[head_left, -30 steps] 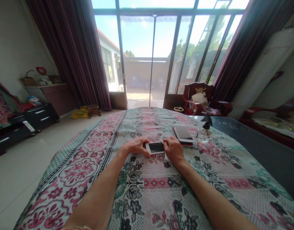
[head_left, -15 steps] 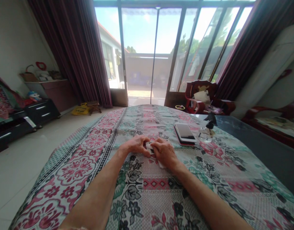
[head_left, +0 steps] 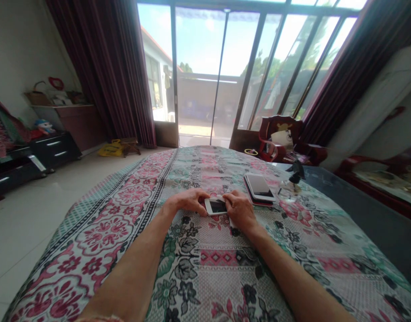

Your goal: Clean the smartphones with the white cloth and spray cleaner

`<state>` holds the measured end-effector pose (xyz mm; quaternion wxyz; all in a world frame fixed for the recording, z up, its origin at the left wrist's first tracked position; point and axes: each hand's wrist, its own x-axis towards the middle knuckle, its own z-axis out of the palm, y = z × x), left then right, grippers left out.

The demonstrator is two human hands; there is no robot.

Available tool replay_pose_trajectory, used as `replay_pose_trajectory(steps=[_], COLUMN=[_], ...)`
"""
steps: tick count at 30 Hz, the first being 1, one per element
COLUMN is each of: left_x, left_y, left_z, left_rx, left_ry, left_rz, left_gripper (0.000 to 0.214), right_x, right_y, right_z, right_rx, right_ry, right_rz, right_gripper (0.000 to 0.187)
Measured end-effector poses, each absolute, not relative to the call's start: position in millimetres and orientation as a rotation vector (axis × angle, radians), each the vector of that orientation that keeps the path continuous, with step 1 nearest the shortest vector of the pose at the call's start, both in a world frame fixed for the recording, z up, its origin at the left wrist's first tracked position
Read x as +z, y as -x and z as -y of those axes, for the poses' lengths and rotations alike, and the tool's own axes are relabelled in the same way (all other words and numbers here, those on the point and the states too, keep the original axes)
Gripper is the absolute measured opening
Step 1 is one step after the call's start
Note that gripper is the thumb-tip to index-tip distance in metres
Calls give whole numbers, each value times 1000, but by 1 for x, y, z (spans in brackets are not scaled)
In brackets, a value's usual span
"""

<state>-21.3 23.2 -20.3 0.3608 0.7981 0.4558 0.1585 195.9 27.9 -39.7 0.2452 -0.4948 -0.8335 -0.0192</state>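
A white smartphone (head_left: pixel 216 207) with a dark, shiny screen lies face up just over the patterned tablecloth (head_left: pixel 219 277). My left hand (head_left: pixel 192 200) grips its left end between thumb and fingers. At the phone's right end is my right hand (head_left: pixel 241 209), its fingers curled and pressed onto the screen. White cloth or tissue (head_left: pixel 220 197) shows at the right fingertips and again below that palm; most of it is hidden. To the right of my right hand rests a stack of a white tablet (head_left: pixel 261 188) on a darker, red-edged device.
Right of the stack stands a clear glass vessel (head_left: pixel 288 189) with a black object (head_left: pixel 295 172) at it. Beyond the table are a carved wooden chair (head_left: pixel 281 138), a yellow bag (head_left: pixel 111 148), a small stool (head_left: pixel 130 145) and glass doors. A dark surface (head_left: pixel 346 188) adjoins the table's right side.
My right hand has slid right along the phone, uncovering much more of its screen. My left hand keeps its hold on the left end. The view has shifted slightly.
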Motion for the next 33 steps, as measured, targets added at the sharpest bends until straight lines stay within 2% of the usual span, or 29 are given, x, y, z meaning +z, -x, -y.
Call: replay_pose_trajectory(steps=[12, 22, 29, 33], left_x=[-33, -33, -34, -35], left_y=[26, 27, 27, 27], left_z=[-28, -29, -30, -31], left_rx=[534, 551, 546, 544], left_ry=[-2018, -1947, -1929, -1927], left_rz=[-1145, -1082, -1068, -1072], left_gripper=[37, 37, 30, 32], right_x=[-43, -40, -43, -47], right_y=[-179, -177, -179, -179], right_z=[-12, -8, 5, 2], right_rx=[31, 17, 54, 76], right_ry=[951, 946, 928, 919], right_rz=[2454, 2469, 2431, 2389], right_gripper=[20, 23, 14, 16])
